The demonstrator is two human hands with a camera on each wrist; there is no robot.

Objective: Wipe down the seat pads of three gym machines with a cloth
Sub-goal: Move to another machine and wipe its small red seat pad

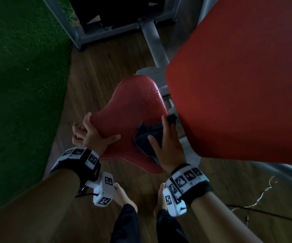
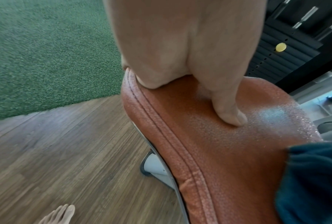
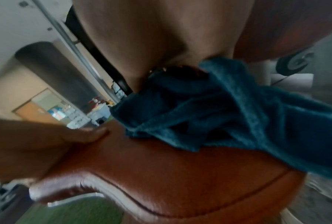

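Entry, head view. The red seat pad (image 1: 134, 109) sat in the centre of the frame, with the larger red back pad (image 1: 243, 76) filling the upper right above it. My left hand (image 1: 92, 135) gripped the pad's near-left corner: thumb laid flat on the top surface, fingers curled under the edge. My right hand (image 1: 168, 146) pressed the dark blue cloth (image 1: 148, 137) onto the pad's lower-right part, the fingers spread and laid over the bunched cloth rather than clenched round it; the thumb rested on top of it.

Handling, as I judged it. The cloth looked like soft terry, limp and light, crumpled in loose folds in the right wrist view (image 3: 218, 113). It should drag and bunch under a sliding palm, so I reckoned a flat, wide press works better than a pinch at one corner. The seat pad looked like grained vinyl over foam: in the left wrist view the thumb (image 2: 228, 112) dented the surface slightly, so it gives under pressure. Droplets (image 1: 150, 86) beaded at the far end of the pad in the upper middle of the frame, so that area was probably wet and slick, and not yet wiped. The stitched seam (image 2: 170, 136) along the rim gave the bracing hand a firm ridge.

The pad is fixed to the grey frame (image 1: 154, 42); bracing at the corner seemed enough.

Green turf (image 1: 22, 67) lay at the left, wood floor (image 1: 89, 76) beneath.
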